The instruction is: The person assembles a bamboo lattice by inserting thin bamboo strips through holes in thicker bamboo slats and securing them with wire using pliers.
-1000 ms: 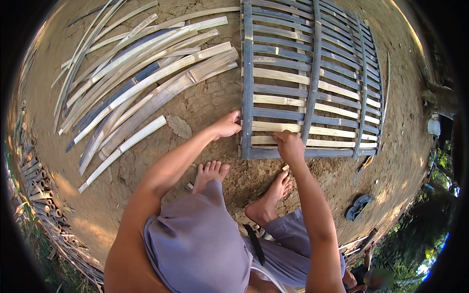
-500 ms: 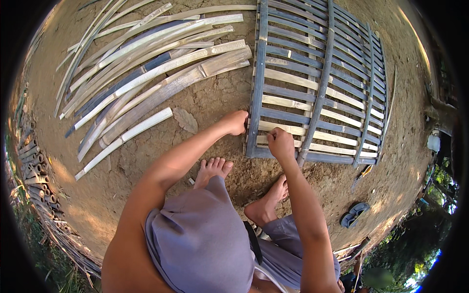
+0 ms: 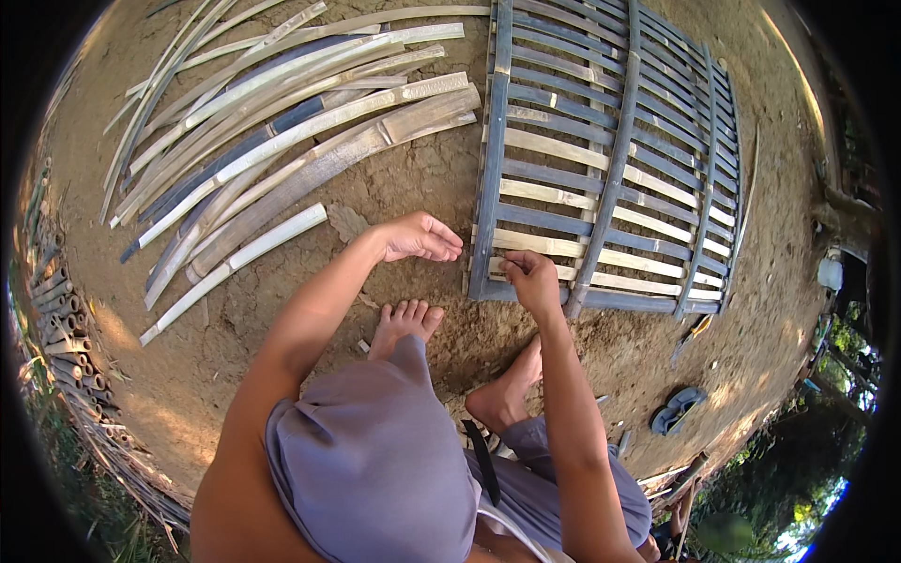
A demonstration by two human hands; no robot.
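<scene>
A bamboo lattice panel (image 3: 544,222) of dark and pale slats, crossed by dark bars, lies on the ground in front of me to the right. My left hand (image 3: 422,238) is just outside the panel's left bar (image 3: 489,159), palm partly turned up, fingers stretched and holding nothing. Over the panel's near left corner, my right hand (image 3: 533,280) has its fingers pinched together at the pale slat (image 3: 638,283) nearest me. Whatever is between those fingertips is hidden.
Loose split bamboo strips (image 3: 310,141) lie in a pile to the left. A dry leaf (image 3: 347,225) is beside my left forearm. Dark sandals (image 3: 678,411) and a yellow-handled tool (image 3: 699,327) are on the right. Stacked bamboo tubes (image 3: 70,352) line the far left.
My left hand has drawn back left from the panel's side bar and its fingers have opened. My right hand has shifted slightly left and down, staying at the near corner.
</scene>
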